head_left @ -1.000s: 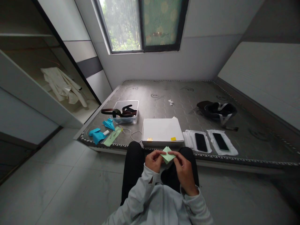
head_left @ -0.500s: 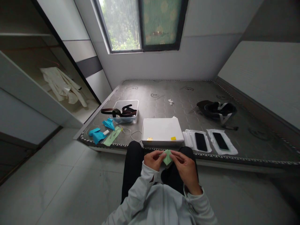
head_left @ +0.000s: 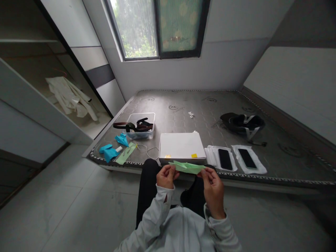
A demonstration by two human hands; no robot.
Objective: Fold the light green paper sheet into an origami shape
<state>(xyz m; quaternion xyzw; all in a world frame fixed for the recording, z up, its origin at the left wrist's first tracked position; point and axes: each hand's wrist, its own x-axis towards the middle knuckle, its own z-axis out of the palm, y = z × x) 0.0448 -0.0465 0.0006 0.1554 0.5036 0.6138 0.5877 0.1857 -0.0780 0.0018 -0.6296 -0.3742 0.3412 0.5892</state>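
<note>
A creased strip of light green paper (head_left: 187, 167) is stretched between my two hands, just in front of the white box. My left hand (head_left: 166, 176) pinches its left end between thumb and fingers. At the other end, my right hand (head_left: 212, 187) has its thumb and fingers closed on the paper. The strip hangs above my knees, its middle slightly folded. The flat white box (head_left: 182, 145), with a yellow sticker on its front edge, lies on the mattress right behind the paper.
On the mattress (head_left: 173, 119), left: a clear bin (head_left: 153, 122) with a dark belt (head_left: 143, 125), blue crumpled pieces (head_left: 110, 153), another green strip (head_left: 126, 154) and a white cable (head_left: 148, 151). Right: two phones (head_left: 225, 159) on white wrapping and a dark cap (head_left: 233, 122).
The green paper was a small folded piece between my fingertips. Now it is opened out into a long strip, and my hands have moved apart.
</note>
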